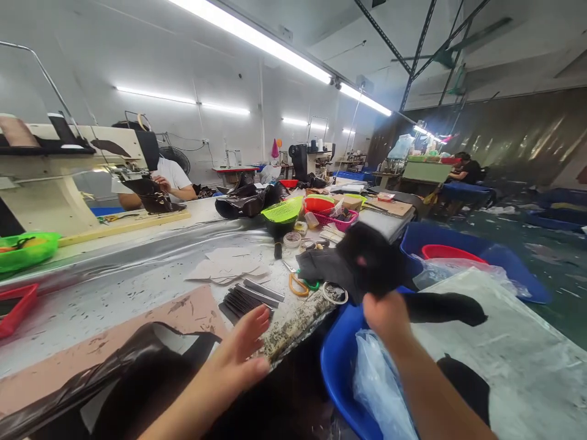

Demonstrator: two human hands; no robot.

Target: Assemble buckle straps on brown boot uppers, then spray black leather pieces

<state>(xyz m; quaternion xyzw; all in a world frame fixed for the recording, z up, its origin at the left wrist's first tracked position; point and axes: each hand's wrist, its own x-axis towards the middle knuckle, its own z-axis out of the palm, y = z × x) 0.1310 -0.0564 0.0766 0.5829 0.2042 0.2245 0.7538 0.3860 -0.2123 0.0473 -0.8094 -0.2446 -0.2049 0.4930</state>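
My right hand (389, 315) is closed on a black fabric piece (376, 256), raised over the rim of a blue tub (331, 360) and blurred by motion. Fingers apart, my left hand (245, 348) hovers empty near the table's front edge. Just beyond it lies a stack of dark strips (245, 300). Dark brown glossy material (151, 342) is bunched at the lower left, beside my left forearm. Orange-and-green-handled scissors (299, 285) and a white ring (335, 293) rest on the table close to the black fabric.
White paper pieces (229, 266), a green basket (282, 211) and a pink basket (337, 221) sit on the table. A sewing machine (59, 183) stands at left, with a co-worker (172, 177) behind it. More black pieces (465, 385) lie on a pale sheet (518, 342) at right.
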